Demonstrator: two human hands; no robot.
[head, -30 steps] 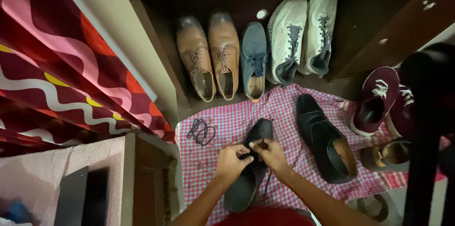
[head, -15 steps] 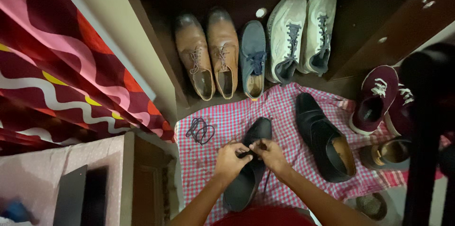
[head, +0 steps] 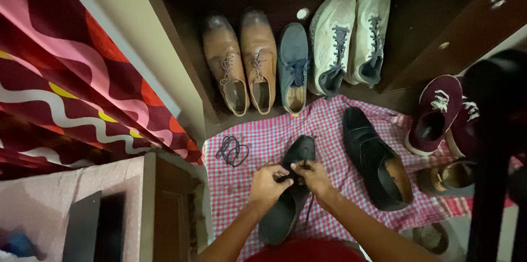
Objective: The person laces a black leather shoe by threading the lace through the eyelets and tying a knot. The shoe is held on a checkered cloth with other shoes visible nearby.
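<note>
Two bare hands meet over the middle of a black shoe (head: 288, 196) that lies on a red and white checked cloth (head: 258, 141) spread on the floor. The left hand (head: 265, 185) and the right hand (head: 314, 178) are both pinched closed at the fingertips, which touch each other at the lacing area of the shoe; a thin dark lace (head: 309, 210) hangs down from the right hand beside the shoe. The shoe's toe points away from the person, toward a dark wooden cabinet.

Just to the right on the same cloth lies a second black shoe (head: 376, 157), without a lace, its tan lining showing. To the left on the cloth sits a loose coil of dark lace (head: 231, 151), apart from both shoes.

Inside the cabinet's bottom shelf (head: 411, 26) stand, from left to right, a pair of brown leather shoes (head: 241, 61), a single blue shoe (head: 293, 64) and a pair of pale sneakers (head: 351, 37). Maroon sneakers with white laces (head: 433, 111) rest on the floor at the right. A red curtain with wavy pink and yellow stripes (head: 71, 75) fills the left side.
</note>
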